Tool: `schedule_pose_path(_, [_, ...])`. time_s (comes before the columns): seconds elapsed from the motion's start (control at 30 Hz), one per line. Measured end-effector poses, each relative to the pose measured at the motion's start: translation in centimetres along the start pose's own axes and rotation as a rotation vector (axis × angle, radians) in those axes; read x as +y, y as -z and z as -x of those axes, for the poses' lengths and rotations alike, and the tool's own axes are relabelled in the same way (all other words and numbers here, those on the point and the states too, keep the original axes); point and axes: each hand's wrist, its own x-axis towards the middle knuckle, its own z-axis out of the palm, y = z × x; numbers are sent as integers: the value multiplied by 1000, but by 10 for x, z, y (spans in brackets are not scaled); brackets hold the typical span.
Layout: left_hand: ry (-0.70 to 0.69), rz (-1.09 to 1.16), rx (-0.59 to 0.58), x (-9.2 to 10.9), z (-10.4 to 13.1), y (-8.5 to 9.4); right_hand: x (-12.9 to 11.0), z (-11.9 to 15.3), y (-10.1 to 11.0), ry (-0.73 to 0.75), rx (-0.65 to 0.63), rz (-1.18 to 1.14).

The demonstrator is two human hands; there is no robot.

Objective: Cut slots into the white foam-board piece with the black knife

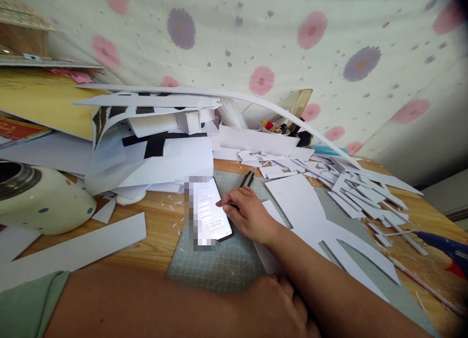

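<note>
A phone (210,213) with a lit screen of text lies on the grey-green cutting mat (226,267), partly blurred at its left side. My right hand (248,212) is over the phone's right edge, its index finger stretched out to the screen and its thumb apart from it; it holds nothing. Lower down, my left hand (276,301) has its fingers curled beneath my right forearm, and the inside of that hand is hidden. Just behind my right hand is a black cutter (247,178). White cut board pieces (298,199) lie on the mat to the right.
Many white offcuts (351,187) cover the back right of the wooden table (146,250). At the far right is a blue glue gun (444,245). A spotted cream container (54,201) stands at the left. Stacked white sheets (175,157) and a long bent strip (256,98) occupy the back.
</note>
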Motion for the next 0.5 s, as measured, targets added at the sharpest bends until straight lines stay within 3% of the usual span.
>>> schedule_pose_path(0.5, [-8,-3,-29,-3,0,5,-2,1,0,-9,-12,-14])
